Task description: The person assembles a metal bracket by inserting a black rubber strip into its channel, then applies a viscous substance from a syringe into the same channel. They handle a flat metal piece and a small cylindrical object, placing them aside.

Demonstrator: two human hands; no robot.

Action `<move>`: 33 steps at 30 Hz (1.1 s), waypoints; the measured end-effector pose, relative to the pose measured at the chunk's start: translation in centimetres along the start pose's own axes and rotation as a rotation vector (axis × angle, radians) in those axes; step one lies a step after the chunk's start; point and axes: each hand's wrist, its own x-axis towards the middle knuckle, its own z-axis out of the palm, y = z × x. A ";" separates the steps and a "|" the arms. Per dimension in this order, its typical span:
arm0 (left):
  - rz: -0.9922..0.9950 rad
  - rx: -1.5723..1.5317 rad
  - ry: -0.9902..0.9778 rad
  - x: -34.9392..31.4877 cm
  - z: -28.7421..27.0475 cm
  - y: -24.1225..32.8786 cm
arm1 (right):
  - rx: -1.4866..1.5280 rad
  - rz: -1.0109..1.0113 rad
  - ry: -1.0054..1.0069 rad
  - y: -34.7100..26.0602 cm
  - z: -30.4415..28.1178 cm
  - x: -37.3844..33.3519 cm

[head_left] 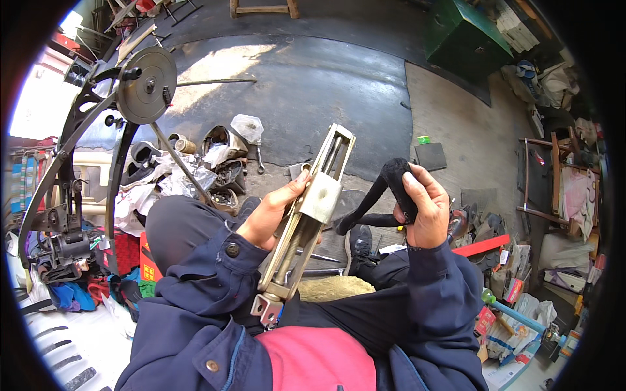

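My left hand (275, 212) is closed round a brass-coloured metal screw clamp (321, 195), a long frame with a threaded rod and a sliding block. The clamp slants upward from my lap, and a hinged end piece sits at its lower end. My right hand (427, 205) pinches a black, fuzzy-looking strappy piece (393, 171) between thumb and fingers. Its bands stretch left toward the clamp's block, apart from it. What kind of thing the black piece is, I cannot make out.
A black hand-cranked machine with a round wheel (147, 85) stands at the left. Shoes and bags (222, 146) lie heaped beside it. A wrench (260, 159) lies on the floor. Farther off are a green box (466, 42) and a wooden folding chair (557, 182). Tools and packages clutter the right.
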 end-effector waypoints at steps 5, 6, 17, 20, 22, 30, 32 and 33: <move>-0.009 0.085 0.058 -1.4 0.9 -0.4 | -0.039 0.038 0.026 0.6 -0.9 0.9; -0.012 0.082 0.065 -1.8 0.9 -0.5 | -0.039 0.047 0.019 0.7 -0.9 0.9; -0.045 0.112 -0.019 -4.2 0.7 -0.2 | -0.715 -0.390 -0.133 2.1 2.1 0.5; -0.045 0.133 -0.059 -4.5 0.7 0.1 | -0.886 -0.493 -0.225 2.4 2.9 0.2; -0.045 0.130 -0.069 -4.6 0.6 0.1 | -0.928 -0.537 -0.233 2.6 3.6 0.3; -0.014 0.141 -0.052 -4.4 0.8 -0.2 | -1.137 -0.612 -0.426 2.5 4.5 0.4; -0.009 0.141 -0.020 -4.4 1.1 -0.2 | -1.128 -0.624 -0.484 2.3 4.5 0.4; 0.001 0.154 0.010 -4.3 1.4 -0.4 | -1.124 -0.629 -0.509 2.2 4.4 0.4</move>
